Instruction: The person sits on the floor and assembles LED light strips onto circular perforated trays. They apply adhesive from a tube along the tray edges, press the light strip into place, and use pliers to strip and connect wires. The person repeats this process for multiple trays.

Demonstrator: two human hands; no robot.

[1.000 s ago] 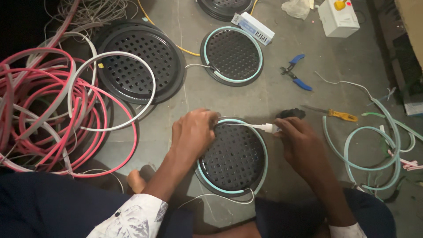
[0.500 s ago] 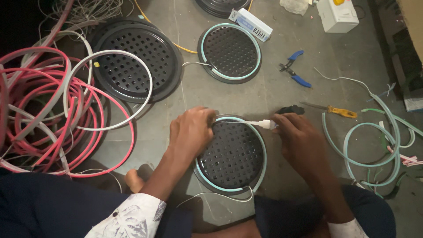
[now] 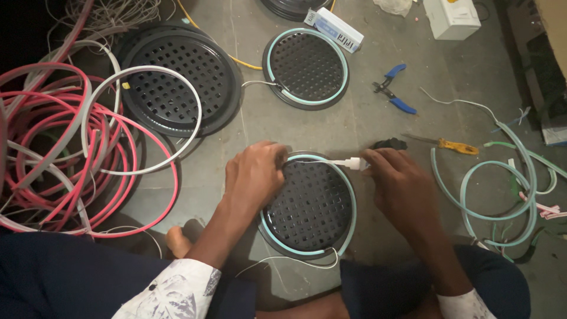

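A: What's nearest?
B: The left hand (image 3: 255, 174) presses the grille (image 3: 310, 204) rim on the floor (image 3: 354, 127); the right hand (image 3: 397, 180) pinches the white plug (image 3: 353, 163) at its top edge.
A: Risk?
B: I'd judge tugging could pop the pale strip (image 3: 348, 227) loose.
A: Farther?
B: Two more grilles complete, one pliers (image 3: 394, 88), one screwdriver (image 3: 446, 143).

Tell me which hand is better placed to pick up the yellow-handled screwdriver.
Right, probably. The right hand sits nearer the yellow-handled screwdriver, though it now pinches the white connector. The left hand rests on the black grille.
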